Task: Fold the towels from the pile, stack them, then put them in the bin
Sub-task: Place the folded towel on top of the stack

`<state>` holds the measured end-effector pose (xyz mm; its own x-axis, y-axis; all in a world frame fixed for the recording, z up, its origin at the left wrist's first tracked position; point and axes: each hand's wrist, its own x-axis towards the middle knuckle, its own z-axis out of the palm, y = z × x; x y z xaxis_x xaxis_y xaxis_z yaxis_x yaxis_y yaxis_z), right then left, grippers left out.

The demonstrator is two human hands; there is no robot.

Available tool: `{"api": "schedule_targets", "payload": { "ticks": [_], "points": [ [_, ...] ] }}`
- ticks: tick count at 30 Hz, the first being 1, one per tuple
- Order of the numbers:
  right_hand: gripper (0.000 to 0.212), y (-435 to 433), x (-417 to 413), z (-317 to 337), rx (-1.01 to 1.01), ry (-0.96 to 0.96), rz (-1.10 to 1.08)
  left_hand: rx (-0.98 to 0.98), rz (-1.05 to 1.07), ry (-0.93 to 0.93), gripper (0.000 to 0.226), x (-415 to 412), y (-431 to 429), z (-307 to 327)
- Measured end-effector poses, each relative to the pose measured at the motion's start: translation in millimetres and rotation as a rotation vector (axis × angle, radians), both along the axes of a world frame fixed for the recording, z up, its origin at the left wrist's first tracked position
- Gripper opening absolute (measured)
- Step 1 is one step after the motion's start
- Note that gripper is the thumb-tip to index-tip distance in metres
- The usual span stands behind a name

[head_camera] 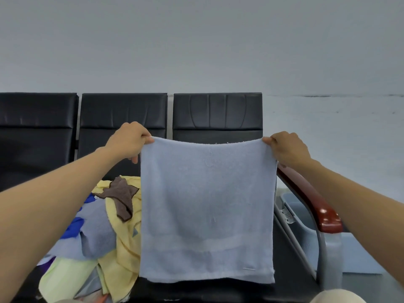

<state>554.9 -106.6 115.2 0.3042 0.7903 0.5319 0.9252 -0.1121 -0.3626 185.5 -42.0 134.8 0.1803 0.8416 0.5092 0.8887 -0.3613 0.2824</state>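
Pale-blue towel (206, 206) corners pinched in left grip (127, 141) and right grip (288, 149); hold top edge taut and level, then bring corner to corner squarely.

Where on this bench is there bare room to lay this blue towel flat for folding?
Bare black seat shows between the towel pile and the red-brown armrest. It lies under the blue towel, which the left hand and right hand pinch, so most of it is hidden. The seat left of that is crowded with the pile.
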Motion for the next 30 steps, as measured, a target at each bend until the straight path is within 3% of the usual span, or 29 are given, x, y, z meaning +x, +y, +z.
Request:
{"api": "schedule_targets", "payload": {
  "ticks": [3, 5, 8, 11, 13, 16, 19, 24, 27, 30],
  "points": [
    [0.046, 16, 5, -20, 0.047, 0.133, 0.068, -0.109, -0.042, -0.316, 0.019, 9, 18, -25],
    [0.035, 29, 8, -38, 0.040, 0.187, 0.104, -0.163, -0.054, -0.484, 0.010, 14, 32, -48],
    [0.019, 49, 12, -66, 0.042, 0.315, 0.162, -0.160, -0.047, -0.556, 0.006, 16, 54, -81],
    [0.016, 67, 16, -96, 0.060, 0.453, 0.215, -0.146, -0.053, -0.509, 0.011, 15, 67, -112],
    [0.017, 73, 15, -116, 0.044, 0.443, 0.227, -0.123, -0.040, -0.464, 0.012, 16, 70, -132],
    [0.025, 76, 14, -147, 0.005, 0.456, 0.194, -0.087, -0.048, -0.372, 0.018, 19, 65, -163],
    [0.031, 75, 18, -177, -0.043, 0.585, 0.186, -0.104, -0.077, -0.321, 0.022, 18, 57, -194],
    [0.012, 55, 24, -217, -0.140, 0.608, 0.149, -0.196, -0.203, -0.194, 0.016, 9, 32, -254],
    [0.008, 39, 31, -240, -0.299, 0.604, 0.166, -0.247, -0.317, -0.060, 0.001, -3, 28, -271],
    [0.009, 33, 33, -242, -0.474, 0.509, 0.189, -0.294, -0.351, -0.013, 0.009, -15, 31, -268]
  ]
}}
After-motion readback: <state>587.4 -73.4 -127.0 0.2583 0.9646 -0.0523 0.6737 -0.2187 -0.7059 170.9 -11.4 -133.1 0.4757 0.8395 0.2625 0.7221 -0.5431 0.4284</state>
